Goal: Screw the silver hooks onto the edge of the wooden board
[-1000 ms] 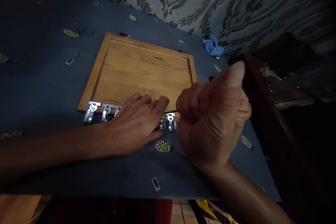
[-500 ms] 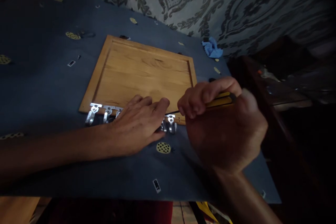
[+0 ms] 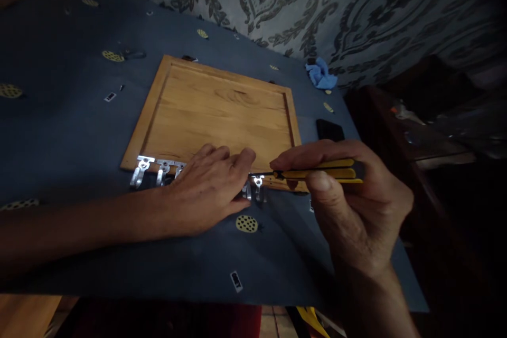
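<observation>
A wooden panel (image 3: 222, 111) with a raised frame lies on the dark blue tablecloth. Silver metal hooks (image 3: 162, 170) line its near edge, with several showing. My left hand (image 3: 206, 185) rests over the middle of that row, covering part of it. Its index finger and thumb close around a metal hook (image 3: 247, 190), whose upper part is hidden. In my right hand (image 3: 356, 211) is a screwdriver (image 3: 325, 173) with a yellow and black handle. The thin dark shaft points left, and its tip is hidden at my left index finger. One more hook sits beneath the shaft.
Beyond the panel's right side lie a black flat object (image 3: 329, 130) and a crumpled blue cloth (image 3: 321, 75). Dark-handled pliers (image 3: 132, 54) and a small screw (image 3: 122, 87) are at the left. A patterned wall (image 3: 269, 0) stands behind; dark furniture (image 3: 400, 132) adjoins the right.
My right hand has turned on the screwdriver, from knuckles upward to thumb along the handle, showing more of the handle. My left hand has stayed in place.
</observation>
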`<state>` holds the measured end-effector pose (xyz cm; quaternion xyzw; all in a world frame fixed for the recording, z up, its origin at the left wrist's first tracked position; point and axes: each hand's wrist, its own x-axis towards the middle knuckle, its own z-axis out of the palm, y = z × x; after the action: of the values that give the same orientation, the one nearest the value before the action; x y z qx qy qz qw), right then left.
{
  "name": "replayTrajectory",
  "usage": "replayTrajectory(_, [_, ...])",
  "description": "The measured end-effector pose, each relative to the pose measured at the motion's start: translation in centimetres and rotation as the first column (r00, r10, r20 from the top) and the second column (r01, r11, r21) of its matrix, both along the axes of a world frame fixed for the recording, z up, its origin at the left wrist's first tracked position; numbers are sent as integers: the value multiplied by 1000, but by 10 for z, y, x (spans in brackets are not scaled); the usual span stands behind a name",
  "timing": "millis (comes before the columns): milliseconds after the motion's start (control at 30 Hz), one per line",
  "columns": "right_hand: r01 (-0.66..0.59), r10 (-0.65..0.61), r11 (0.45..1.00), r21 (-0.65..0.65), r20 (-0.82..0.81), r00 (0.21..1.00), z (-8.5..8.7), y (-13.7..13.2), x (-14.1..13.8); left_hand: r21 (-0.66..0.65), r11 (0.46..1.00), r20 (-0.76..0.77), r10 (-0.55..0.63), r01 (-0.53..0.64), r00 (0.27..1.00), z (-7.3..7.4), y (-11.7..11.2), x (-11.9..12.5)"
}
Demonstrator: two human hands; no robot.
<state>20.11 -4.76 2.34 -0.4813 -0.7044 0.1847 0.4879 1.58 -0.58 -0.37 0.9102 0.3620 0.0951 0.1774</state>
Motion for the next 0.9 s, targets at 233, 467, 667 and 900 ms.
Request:
replayTrajectory(233, [23, -24, 998, 53, 28, 999, -5, 1, -1, 12, 1000, 21, -3, 2, 1000, -2, 0, -1])
replayTrajectory(467, [52, -44, 992, 119, -63, 997, -19, 4, -5, 18, 1000, 10, -6, 6, 1000, -3, -1, 0])
replayTrajectory(667, [191, -124, 946, 261, -253, 960, -18, 12, -12, 17, 1000, -10, -7, 7, 1000, -1, 1, 0])
replayTrajectory(900, [244, -150, 931, 271, -324, 934, -13, 15, -14, 18, 1000, -8, -11, 12, 1000, -2, 0, 0])
